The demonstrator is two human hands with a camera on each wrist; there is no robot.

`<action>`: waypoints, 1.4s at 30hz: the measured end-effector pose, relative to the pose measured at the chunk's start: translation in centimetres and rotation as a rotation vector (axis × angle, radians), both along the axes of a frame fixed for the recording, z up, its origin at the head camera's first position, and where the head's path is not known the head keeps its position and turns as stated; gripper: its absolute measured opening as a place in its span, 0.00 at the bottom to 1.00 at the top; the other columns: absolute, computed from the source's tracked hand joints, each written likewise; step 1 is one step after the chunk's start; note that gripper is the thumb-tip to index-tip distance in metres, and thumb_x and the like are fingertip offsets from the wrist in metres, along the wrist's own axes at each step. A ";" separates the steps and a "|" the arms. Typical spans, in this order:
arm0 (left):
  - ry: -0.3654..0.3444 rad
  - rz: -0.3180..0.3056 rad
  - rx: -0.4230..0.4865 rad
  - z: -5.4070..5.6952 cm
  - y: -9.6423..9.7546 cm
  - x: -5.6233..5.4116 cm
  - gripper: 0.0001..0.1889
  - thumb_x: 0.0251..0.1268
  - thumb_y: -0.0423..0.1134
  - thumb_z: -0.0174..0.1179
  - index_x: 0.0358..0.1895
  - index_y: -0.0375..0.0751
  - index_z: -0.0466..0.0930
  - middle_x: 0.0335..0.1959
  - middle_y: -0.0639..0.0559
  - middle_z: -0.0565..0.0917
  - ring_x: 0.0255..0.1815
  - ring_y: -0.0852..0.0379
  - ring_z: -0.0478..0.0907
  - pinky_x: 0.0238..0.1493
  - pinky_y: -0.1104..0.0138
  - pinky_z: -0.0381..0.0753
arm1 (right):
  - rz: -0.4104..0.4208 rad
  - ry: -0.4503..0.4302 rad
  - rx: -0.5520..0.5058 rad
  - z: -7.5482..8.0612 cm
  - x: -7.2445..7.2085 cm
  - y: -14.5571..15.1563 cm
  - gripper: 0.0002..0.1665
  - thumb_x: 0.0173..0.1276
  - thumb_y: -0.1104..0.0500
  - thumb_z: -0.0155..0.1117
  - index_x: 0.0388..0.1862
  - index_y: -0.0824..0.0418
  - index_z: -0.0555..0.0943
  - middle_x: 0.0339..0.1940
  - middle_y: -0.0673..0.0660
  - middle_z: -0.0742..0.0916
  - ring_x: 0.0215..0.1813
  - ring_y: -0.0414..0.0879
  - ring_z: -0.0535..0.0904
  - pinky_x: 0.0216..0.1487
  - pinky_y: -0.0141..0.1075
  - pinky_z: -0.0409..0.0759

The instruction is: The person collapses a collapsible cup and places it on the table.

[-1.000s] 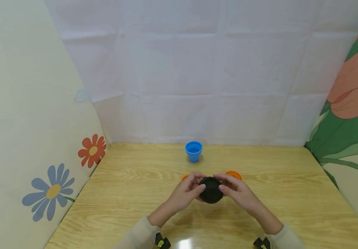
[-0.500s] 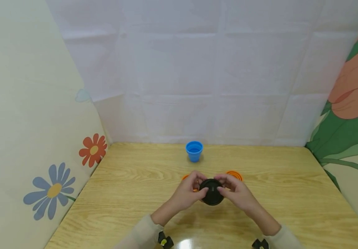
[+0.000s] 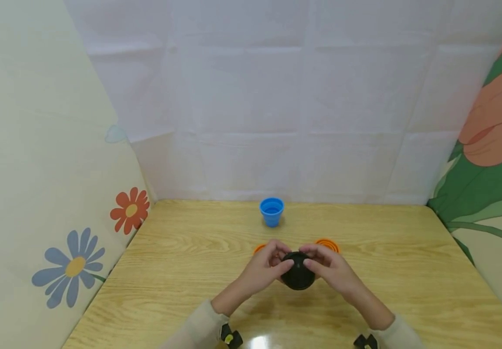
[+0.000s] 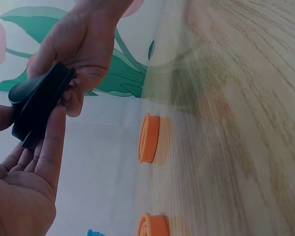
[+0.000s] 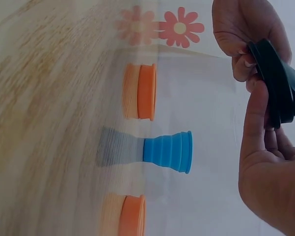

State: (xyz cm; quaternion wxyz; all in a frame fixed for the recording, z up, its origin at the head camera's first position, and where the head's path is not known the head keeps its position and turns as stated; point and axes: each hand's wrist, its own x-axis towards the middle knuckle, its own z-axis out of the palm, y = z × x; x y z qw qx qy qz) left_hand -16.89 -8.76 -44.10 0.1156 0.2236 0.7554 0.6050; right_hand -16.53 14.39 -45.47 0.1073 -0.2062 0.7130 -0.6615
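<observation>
A black collapsible cup [image 3: 298,271], mostly flattened with a bulge on one side, is held above the table between both hands. My left hand [image 3: 260,269] grips its left edge, thumb on the near face and fingers behind. From the other side my right hand [image 3: 336,271] grips it likewise. The left wrist view shows the cup [image 4: 39,105] edge-on and tilted, and the right wrist view shows its thick rim and bulge too. Behind the hands lie two flattened orange cups, the right one [image 3: 327,245] in plain sight, the left one [image 3: 258,248] mostly hidden by my left hand.
A blue collapsible cup [image 3: 272,212] stands upright and extended near the back of the wooden table [image 3: 181,271]. A white cloth [image 3: 242,97] hangs behind the table. Flower-patterned panels flank both sides.
The black cup has lowered slightly and its face has tilted. Both thumbs have shifted inward over that face. The blue and orange cups stay in place.
</observation>
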 end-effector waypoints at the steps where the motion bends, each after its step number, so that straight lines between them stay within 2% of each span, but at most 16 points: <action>1: 0.003 -0.002 -0.001 0.0 0.0 0.0 0.15 0.75 0.40 0.60 0.57 0.36 0.73 0.41 0.43 0.80 0.33 0.57 0.80 0.33 0.58 0.89 | 0.000 -0.005 0.004 0.0 0.0 0.0 0.24 0.77 0.59 0.61 0.65 0.72 0.73 0.50 0.61 0.83 0.46 0.42 0.83 0.42 0.35 0.86; 5: 0.023 -0.003 -0.004 -0.2 0.0 0.0 0.14 0.73 0.37 0.62 0.54 0.35 0.73 0.39 0.45 0.81 0.31 0.60 0.80 0.31 0.62 0.88 | -0.011 -0.009 0.032 0.0 0.1 -0.1 0.24 0.76 0.58 0.62 0.64 0.71 0.75 0.50 0.63 0.84 0.45 0.43 0.83 0.41 0.34 0.85; 12: 0.053 0.014 -0.038 -0.1 0.3 0.2 0.12 0.69 0.32 0.64 0.51 0.33 0.74 0.36 0.46 0.81 0.29 0.61 0.80 0.30 0.56 0.88 | -0.033 0.034 0.064 0.0 0.2 -0.5 0.20 0.75 0.60 0.63 0.60 0.70 0.77 0.47 0.65 0.84 0.44 0.44 0.83 0.44 0.33 0.85; 16: 0.055 0.022 -0.037 -0.1 0.4 0.2 0.13 0.66 0.29 0.63 0.50 0.32 0.73 0.35 0.47 0.80 0.28 0.62 0.79 0.27 0.67 0.85 | -0.040 0.061 0.079 0.1 0.3 -0.6 0.17 0.75 0.61 0.62 0.58 0.70 0.77 0.45 0.66 0.84 0.43 0.45 0.83 0.44 0.33 0.85; 19: 0.051 0.040 -0.031 0.0 0.5 0.2 0.12 0.68 0.29 0.62 0.51 0.33 0.74 0.35 0.47 0.81 0.28 0.61 0.78 0.26 0.69 0.83 | -0.054 0.039 0.086 0.2 0.4 -0.6 0.19 0.76 0.59 0.62 0.59 0.70 0.78 0.47 0.65 0.84 0.45 0.47 0.83 0.46 0.33 0.85; 24: 0.021 0.063 -0.029 -0.1 0.6 0.3 0.12 0.74 0.35 0.59 0.54 0.34 0.74 0.37 0.47 0.82 0.30 0.59 0.80 0.30 0.59 0.87 | -0.085 -0.075 0.067 0.4 0.3 -0.3 0.25 0.76 0.53 0.62 0.64 0.69 0.77 0.49 0.63 0.84 0.46 0.48 0.83 0.42 0.35 0.86; 27: -0.003 0.065 -0.038 -0.1 0.6 0.2 0.13 0.77 0.37 0.57 0.56 0.35 0.74 0.39 0.45 0.83 0.33 0.58 0.81 0.32 0.59 0.88 | -0.070 -0.118 0.040 0.3 0.2 -0.2 0.27 0.77 0.52 0.62 0.65 0.70 0.75 0.50 0.63 0.84 0.45 0.49 0.84 0.40 0.37 0.87; 34: -0.072 0.060 -0.022 -0.1 0.3 0.0 0.15 0.77 0.38 0.56 0.60 0.34 0.74 0.44 0.43 0.82 0.39 0.57 0.82 0.35 0.65 0.87 | -0.019 -0.148 -0.005 -0.2 -0.2 0.2 0.29 0.77 0.55 0.61 0.69 0.71 0.71 0.53 0.62 0.84 0.46 0.46 0.85 0.42 0.39 0.87; 38: -0.111 0.022 0.000 -0.1 0.1 0.0 0.18 0.75 0.37 0.58 0.62 0.33 0.72 0.47 0.42 0.81 0.41 0.56 0.82 0.38 0.62 0.88 | -0.025 -0.159 -0.030 -0.4 -0.3 0.3 0.29 0.76 0.56 0.62 0.69 0.72 0.71 0.54 0.62 0.84 0.46 0.46 0.85 0.42 0.40 0.87; 42: -0.142 -0.014 0.016 -0.4 -0.1 -0.2 0.21 0.73 0.35 0.59 0.65 0.33 0.70 0.50 0.40 0.80 0.42 0.56 0.81 0.42 0.55 0.89 | -0.050 -0.173 -0.040 -0.4 -0.4 0.3 0.29 0.76 0.56 0.62 0.69 0.72 0.71 0.57 0.65 0.83 0.47 0.46 0.86 0.42 0.41 0.88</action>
